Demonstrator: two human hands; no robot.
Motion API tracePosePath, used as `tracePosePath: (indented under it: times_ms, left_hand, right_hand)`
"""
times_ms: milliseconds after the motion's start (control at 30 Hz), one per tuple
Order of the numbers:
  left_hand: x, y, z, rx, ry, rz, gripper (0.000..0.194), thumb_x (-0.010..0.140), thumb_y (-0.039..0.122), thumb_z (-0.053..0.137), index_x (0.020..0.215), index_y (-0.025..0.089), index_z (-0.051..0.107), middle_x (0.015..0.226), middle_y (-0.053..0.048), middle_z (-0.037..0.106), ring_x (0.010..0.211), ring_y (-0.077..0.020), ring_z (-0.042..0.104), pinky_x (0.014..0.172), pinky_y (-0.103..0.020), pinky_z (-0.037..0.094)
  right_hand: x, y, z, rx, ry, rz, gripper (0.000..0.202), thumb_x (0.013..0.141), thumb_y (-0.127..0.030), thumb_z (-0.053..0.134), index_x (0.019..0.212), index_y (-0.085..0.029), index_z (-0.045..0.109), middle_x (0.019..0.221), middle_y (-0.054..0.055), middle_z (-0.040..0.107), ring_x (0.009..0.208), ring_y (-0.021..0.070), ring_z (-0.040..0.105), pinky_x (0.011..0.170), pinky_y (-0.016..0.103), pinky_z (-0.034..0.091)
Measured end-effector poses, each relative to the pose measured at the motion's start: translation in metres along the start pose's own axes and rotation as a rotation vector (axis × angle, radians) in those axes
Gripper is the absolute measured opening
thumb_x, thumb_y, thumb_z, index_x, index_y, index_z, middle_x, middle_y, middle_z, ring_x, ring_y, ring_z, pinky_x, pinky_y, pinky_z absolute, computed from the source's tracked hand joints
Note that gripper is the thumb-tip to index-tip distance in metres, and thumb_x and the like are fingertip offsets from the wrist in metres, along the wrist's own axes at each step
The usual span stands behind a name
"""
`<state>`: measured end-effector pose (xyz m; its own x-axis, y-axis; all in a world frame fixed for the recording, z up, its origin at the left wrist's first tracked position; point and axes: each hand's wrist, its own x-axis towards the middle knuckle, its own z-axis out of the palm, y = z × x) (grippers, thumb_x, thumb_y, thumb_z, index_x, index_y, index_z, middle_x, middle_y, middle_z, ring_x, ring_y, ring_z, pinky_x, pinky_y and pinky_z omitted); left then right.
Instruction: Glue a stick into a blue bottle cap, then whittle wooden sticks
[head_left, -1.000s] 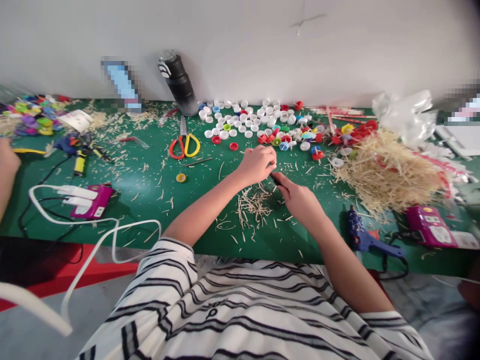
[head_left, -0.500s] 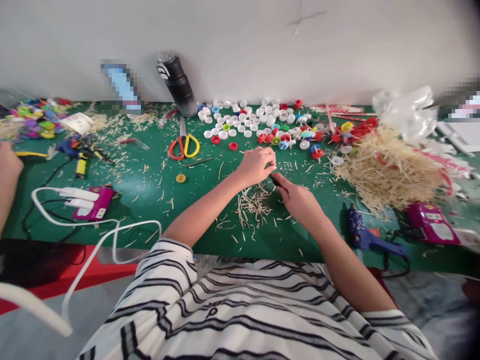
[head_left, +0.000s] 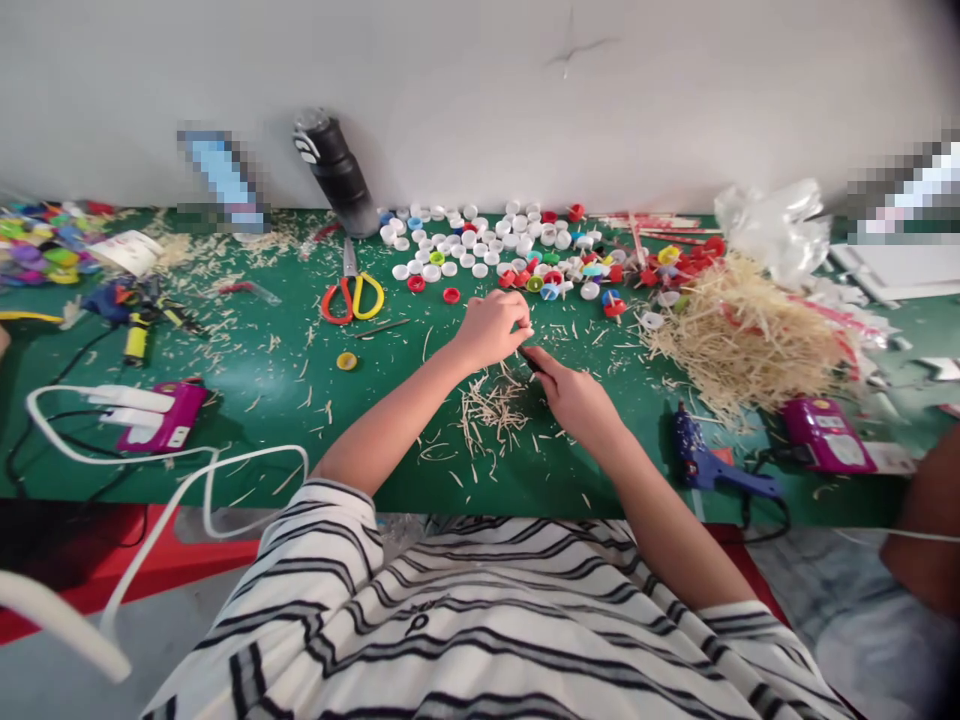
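My right hand point(head_left: 576, 398) is closed round a slim dark tool point(head_left: 532, 363), which looks like a small file or blade; its exact kind is unclear. Its far end points up towards my left hand point(head_left: 491, 326). That hand is bent at the wrist with fingers pinched together, and whatever lies in the pinch is hidden. Below both hands, thin pale wood slivers point(head_left: 491, 412) lie in a loose pile on the green table point(head_left: 405, 430). Just left of the hands are a thin dark stick point(head_left: 382, 328) and a small yellow cap point(head_left: 346, 361).
Scissors point(head_left: 351, 297) with red and yellow handles lie left, before a black bottle point(head_left: 337, 175). Many bottle caps point(head_left: 480, 250) spread behind my hands. At right are a straw heap point(head_left: 757, 340), a blue glue gun point(head_left: 712, 465) and a purple power box point(head_left: 829, 437). White cables point(head_left: 217, 462) run at left.
The view has swung slightly right, so everything sits further left. Both hands keep nearly the same pose. The other person's arm at left has mostly left view; another person shows more at right.
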<state>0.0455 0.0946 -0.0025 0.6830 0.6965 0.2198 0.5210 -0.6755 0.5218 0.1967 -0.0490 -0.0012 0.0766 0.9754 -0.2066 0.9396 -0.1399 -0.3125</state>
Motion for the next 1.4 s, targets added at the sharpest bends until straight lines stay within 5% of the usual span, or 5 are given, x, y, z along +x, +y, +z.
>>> tracePosePath:
  times_ms: [133,233,733,1200,1400]
  left_hand:
    - [0.002,-0.018,-0.004,-0.025,0.065,-0.101,0.031,0.087,0.023,0.07,0.064,0.02,0.05,0.107,-0.007,0.075,0.104,-0.0267,0.062,0.094,-0.049,0.047]
    - [0.001,-0.025,-0.002,-0.116,0.051,-0.04,0.028,0.088,0.023,0.069,0.066,0.02,0.052,0.106,-0.006,0.074,0.102,-0.0233,0.064,0.098,-0.047,0.047]
    - [-0.001,-0.01,-0.009,-0.025,-0.092,0.006,0.018,0.096,0.024,0.063,0.079,0.019,0.062,0.117,-0.008,0.074,0.118,-0.0267,0.061,0.103,-0.049,0.045]
    - [0.001,-0.023,-0.007,-0.125,-0.091,0.014,0.02,0.094,0.024,0.063,0.076,0.019,0.057,0.114,-0.007,0.072,0.113,-0.0247,0.061,0.107,-0.047,0.045]
    - [0.002,-0.013,-0.002,-0.118,-0.075,0.034,0.018,0.095,0.023,0.061,0.078,0.019,0.058,0.109,-0.008,0.07,0.108,-0.0229,0.064,0.1,-0.045,0.048]
  right_hand:
    - [-0.004,0.0,0.001,-0.063,-0.058,0.011,0.056,0.111,-0.038,0.029,0.165,-0.038,0.04,0.099,0.008,0.08,0.08,0.0269,0.074,0.066,0.031,0.045]
    - [-0.005,0.0,0.003,-0.072,-0.056,0.013,0.055,0.111,-0.038,0.03,0.164,-0.039,0.041,0.099,0.008,0.08,0.08,0.0262,0.074,0.064,0.03,0.043]
    - [-0.002,0.008,-0.007,-0.063,0.07,-0.031,0.053,0.109,-0.041,0.035,0.161,-0.044,0.047,0.1,0.005,0.079,0.072,0.0202,0.065,0.056,0.027,0.03]
    - [-0.003,0.015,0.005,0.02,0.058,-0.044,0.055,0.109,-0.039,0.034,0.163,-0.04,0.045,0.1,0.005,0.08,0.071,0.0216,0.067,0.062,0.029,0.039]
    - [0.005,0.012,0.004,-0.015,0.044,-0.043,0.055,0.109,-0.04,0.034,0.163,-0.039,0.045,0.09,0.005,0.079,0.068,0.0221,0.066,0.061,0.029,0.039]
